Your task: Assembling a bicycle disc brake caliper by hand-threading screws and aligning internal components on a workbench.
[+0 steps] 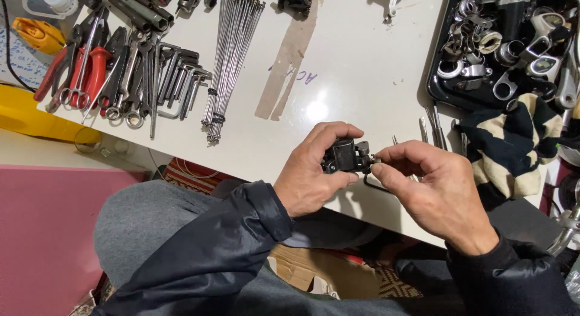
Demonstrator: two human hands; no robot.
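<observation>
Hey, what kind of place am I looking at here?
Probably a bicycle repair bench. A white table holds a bundle of spokes, hex keys and wrenches, and a black tray of metal parts. The left hand and right hand hold a small black mechanism.

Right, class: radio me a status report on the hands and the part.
Left hand grips black part. Right hand fingers at its right end. Table below; nothing blocking.

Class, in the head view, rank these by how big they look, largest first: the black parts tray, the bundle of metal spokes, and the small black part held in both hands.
1. Black parts tray, though the frame cuts it off.
2. Bundle of metal spokes, long but thin.
3. Small black part, held by the left hand and right hand; it sits nearer the camera, yet looks smallest.
</observation>
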